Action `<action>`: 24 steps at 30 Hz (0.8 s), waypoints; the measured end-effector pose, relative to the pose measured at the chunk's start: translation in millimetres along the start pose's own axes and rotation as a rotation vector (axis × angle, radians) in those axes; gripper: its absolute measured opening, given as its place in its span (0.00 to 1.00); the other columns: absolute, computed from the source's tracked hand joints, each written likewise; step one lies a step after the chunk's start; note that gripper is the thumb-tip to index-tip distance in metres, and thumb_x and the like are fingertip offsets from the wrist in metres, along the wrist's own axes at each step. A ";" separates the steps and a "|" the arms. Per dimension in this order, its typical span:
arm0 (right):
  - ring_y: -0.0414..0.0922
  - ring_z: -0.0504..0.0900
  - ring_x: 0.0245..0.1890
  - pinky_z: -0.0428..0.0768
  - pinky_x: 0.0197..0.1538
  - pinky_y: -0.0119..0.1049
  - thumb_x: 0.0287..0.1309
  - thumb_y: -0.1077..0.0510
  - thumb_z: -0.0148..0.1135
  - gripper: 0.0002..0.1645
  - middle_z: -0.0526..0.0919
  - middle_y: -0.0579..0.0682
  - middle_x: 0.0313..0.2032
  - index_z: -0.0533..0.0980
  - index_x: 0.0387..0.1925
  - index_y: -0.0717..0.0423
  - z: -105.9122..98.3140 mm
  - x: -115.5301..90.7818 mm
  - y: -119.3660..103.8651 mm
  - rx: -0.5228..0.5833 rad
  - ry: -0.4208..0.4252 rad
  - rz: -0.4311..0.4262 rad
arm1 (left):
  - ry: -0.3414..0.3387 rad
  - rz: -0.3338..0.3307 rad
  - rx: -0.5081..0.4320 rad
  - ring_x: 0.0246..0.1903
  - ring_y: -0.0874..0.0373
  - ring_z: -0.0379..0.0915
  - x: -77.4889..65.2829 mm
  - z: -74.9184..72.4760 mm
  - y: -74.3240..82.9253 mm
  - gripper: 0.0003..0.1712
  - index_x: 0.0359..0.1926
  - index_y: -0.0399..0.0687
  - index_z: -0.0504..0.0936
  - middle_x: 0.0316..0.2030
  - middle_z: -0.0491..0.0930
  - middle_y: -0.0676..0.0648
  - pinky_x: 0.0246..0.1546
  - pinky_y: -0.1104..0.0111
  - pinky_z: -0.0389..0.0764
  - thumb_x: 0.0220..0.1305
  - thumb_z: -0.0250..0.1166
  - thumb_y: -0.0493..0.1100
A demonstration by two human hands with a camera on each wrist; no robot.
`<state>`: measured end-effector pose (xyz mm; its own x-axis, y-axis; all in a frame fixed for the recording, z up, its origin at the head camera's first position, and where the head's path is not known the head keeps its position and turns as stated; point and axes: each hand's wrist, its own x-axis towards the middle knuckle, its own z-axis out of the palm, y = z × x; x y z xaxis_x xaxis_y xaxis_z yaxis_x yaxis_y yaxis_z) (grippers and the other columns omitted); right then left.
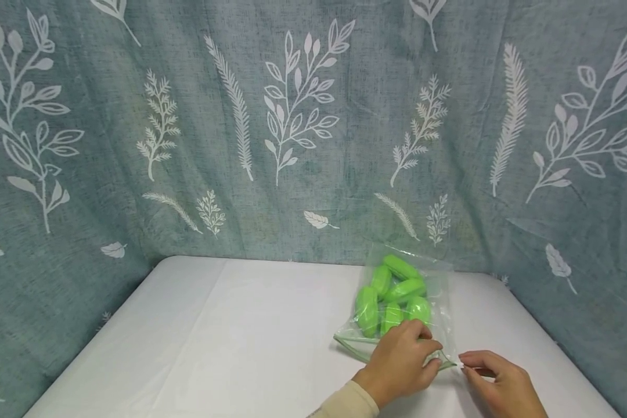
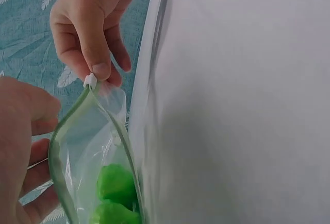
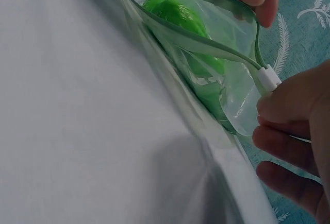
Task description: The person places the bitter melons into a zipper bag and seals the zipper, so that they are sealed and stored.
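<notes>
A clear zip bag [image 1: 439, 290] with a green-edged mouth lies on the table, its mouth facing me and spread apart. Several bright green, rounded oblong pieces [image 1: 367, 310] are inside; their kind is unclear. At the mouth's right corner, my right hand [image 1: 501, 380] pinches the white zipper slider [image 2: 90, 81] between thumb and forefinger, its other fingers loosely bent. My left hand [image 1: 404, 360] is over the mouth's right half, with loosely bent fingers [image 2: 38, 177] against the outside of the green zip strip [image 3: 206, 41]. Part of the bag's near edge is hidden behind it.
A white-covered table [image 1: 240, 337] extends left of the bag. Behind and along both sides hangs a blue-green curtain [image 1: 313, 220] with white leaf prints. The bag's far end reaches the table's back edge.
</notes>
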<state>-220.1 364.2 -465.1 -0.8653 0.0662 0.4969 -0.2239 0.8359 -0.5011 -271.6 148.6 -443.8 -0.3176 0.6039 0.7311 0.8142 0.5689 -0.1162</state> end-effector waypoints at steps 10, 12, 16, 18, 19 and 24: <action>0.29 0.81 0.31 0.78 0.33 0.20 0.46 0.69 0.75 0.13 0.87 0.44 0.35 0.86 0.32 0.50 0.6 -2.5 0.4 0.000 0.047 -0.060 | -0.029 0.002 0.081 0.38 0.67 0.73 5.6 9.1 9.7 0.09 0.40 0.66 0.90 0.40 0.80 0.61 0.39 0.78 0.73 0.59 0.69 0.57; 0.29 0.81 0.31 0.79 0.33 0.22 0.46 0.69 0.75 0.13 0.86 0.43 0.35 0.85 0.32 0.49 -0.1 -1.7 -0.5 -0.013 0.051 -0.062 | -0.020 0.000 0.089 0.37 0.67 0.73 6.2 10.7 11.0 0.09 0.38 0.66 0.90 0.39 0.81 0.62 0.39 0.79 0.73 0.59 0.70 0.57; 0.30 0.81 0.31 0.81 0.33 0.26 0.45 0.69 0.75 0.14 0.86 0.42 0.34 0.85 0.31 0.48 -2.0 -0.4 -2.1 -0.025 0.057 -0.072 | -0.008 -0.019 0.073 0.35 0.67 0.72 7.4 13.2 13.1 0.09 0.38 0.65 0.90 0.37 0.80 0.62 0.40 0.80 0.73 0.58 0.70 0.56; 0.30 0.81 0.31 0.82 0.33 0.28 0.45 0.69 0.76 0.14 0.86 0.42 0.34 0.85 0.31 0.48 -2.7 -0.6 -2.6 -0.023 0.057 -0.071 | -0.012 -0.033 0.055 0.35 0.68 0.72 8.2 13.5 14.3 0.09 0.38 0.65 0.90 0.36 0.80 0.62 0.38 0.81 0.72 0.59 0.71 0.57; 0.29 0.81 0.31 0.82 0.33 0.28 0.45 0.69 0.76 0.14 0.86 0.42 0.34 0.85 0.31 0.48 -2.9 -0.7 -2.5 -0.020 0.056 -0.072 | -0.017 -0.040 0.049 0.34 0.68 0.72 8.8 13.8 14.8 0.09 0.39 0.65 0.90 0.36 0.80 0.62 0.37 0.81 0.72 0.59 0.70 0.57; 0.29 0.81 0.30 0.82 0.32 0.29 0.44 0.70 0.77 0.15 0.87 0.43 0.34 0.86 0.32 0.48 -3.3 -1.9 -1.1 -0.003 0.063 -0.088 | -0.046 -0.070 0.069 0.34 0.69 0.70 11.8 16.8 17.3 0.10 0.40 0.70 0.90 0.35 0.80 0.65 0.33 0.81 0.70 0.60 0.69 0.61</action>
<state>-216.8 365.0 -463.2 -0.8124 0.0266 0.5826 -0.2965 0.8414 -0.4518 -269.4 175.0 -448.5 -0.3956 0.5853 0.7077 0.7541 0.6468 -0.1133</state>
